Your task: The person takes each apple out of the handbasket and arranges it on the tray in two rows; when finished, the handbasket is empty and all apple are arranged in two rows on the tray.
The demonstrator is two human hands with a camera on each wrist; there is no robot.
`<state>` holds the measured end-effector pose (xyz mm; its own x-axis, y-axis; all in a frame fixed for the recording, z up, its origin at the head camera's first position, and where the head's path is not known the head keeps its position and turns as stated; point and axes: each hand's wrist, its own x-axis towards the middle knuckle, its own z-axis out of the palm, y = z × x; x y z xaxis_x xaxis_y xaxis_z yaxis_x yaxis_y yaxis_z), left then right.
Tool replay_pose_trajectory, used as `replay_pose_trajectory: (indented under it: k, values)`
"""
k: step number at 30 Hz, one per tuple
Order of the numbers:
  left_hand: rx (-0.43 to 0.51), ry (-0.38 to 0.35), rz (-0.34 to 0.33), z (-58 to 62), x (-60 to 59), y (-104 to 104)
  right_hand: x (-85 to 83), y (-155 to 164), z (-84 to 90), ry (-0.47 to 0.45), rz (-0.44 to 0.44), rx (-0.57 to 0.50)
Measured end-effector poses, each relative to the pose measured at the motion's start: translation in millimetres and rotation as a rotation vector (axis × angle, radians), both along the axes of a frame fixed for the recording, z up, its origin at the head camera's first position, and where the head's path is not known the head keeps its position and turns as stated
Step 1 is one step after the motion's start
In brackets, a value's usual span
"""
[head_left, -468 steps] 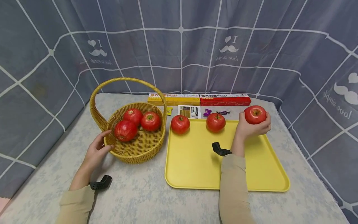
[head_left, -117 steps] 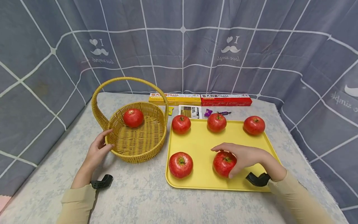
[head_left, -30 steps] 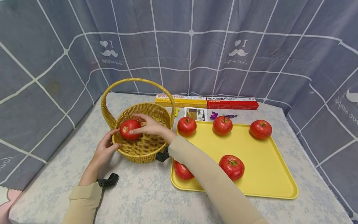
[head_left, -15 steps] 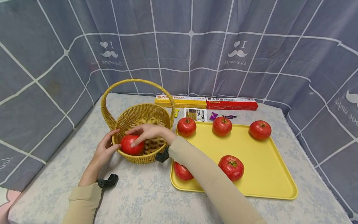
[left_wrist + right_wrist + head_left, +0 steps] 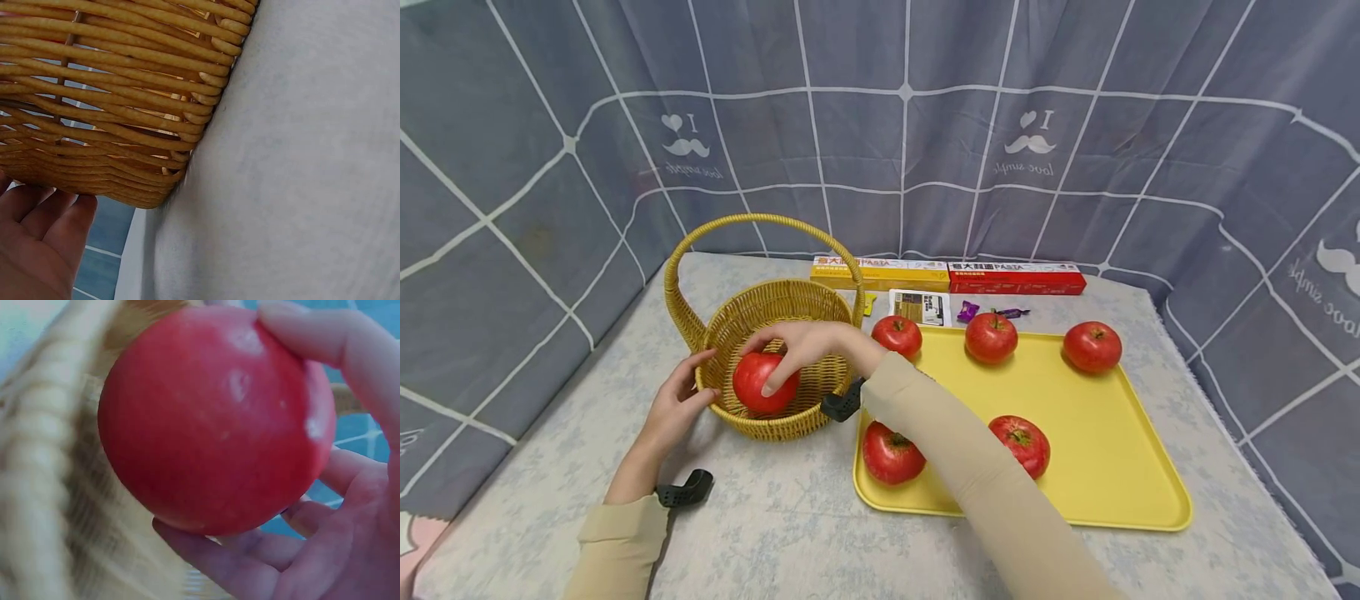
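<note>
In the head view, my right hand [image 5: 801,346] reaches into the yellow wicker basket [image 5: 782,429] and grips a red apple [image 5: 762,385]. The right wrist view shows the thumb and fingers curled round this apple [image 5: 212,419]. My left hand [image 5: 677,404] holds the basket's left rim, its fingertips at the edge; in the left wrist view the fingers [image 5: 69,231] meet the woven rim. Several red apples, one of them the apple [image 5: 891,454] at the near left, sit on the yellow tray [image 5: 1105,467], partly hidden by the right forearm.
The basket's tall handle [image 5: 760,218] arches over its opening. Behind the tray lie a yellow pasta box [image 5: 880,275], a red pasta box [image 5: 1017,279], a white packet [image 5: 920,307] and small purple-wrapped sweets [image 5: 967,312]. A grey-blue curtain [image 5: 880,133] hangs behind the table.
Earlier, apples were moved from the basket to the tray. Over the last second my right hand brought the last apple nearer the basket's front, then slightly right. The left hand stays at the rim.
</note>
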<state>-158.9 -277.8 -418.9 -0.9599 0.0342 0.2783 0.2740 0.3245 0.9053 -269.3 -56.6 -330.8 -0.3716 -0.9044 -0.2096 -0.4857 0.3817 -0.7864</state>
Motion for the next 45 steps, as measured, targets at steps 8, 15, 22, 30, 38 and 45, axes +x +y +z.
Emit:
replay_pose_trajectory:
  k: [8, 15, 22, 30, 38, 45]
  values:
    - [-0.020, -0.032, -0.008, -1.1, -0.9, -2, 8.2, 68, 45.6, 0.143, 0.023, -0.099]
    - [-0.020, -0.038, -0.012, -1.1, 0.0, -2, 18.9, 161, 64.6, 0.243, -0.023, -0.195]
    - [-0.021, -0.038, -0.017, -0.5, 0.8, -2, 36.3, 260, 57.4, 0.278, -0.251, -0.209]
    - [-0.015, -0.034, -0.011, -0.3, 0.5, -1, 67.9, 351, 30.0, 0.359, -0.463, -0.220]
    - [-0.002, -0.029, -0.016, -1.1, -0.3, -1, 103.1, 400, -6.2, 0.416, -0.570, -0.175]
    - [-0.029, -0.052, -0.006, 1.1, -0.1, -2, 129.0, 424, -32.2, 0.427, -0.651, -0.126]
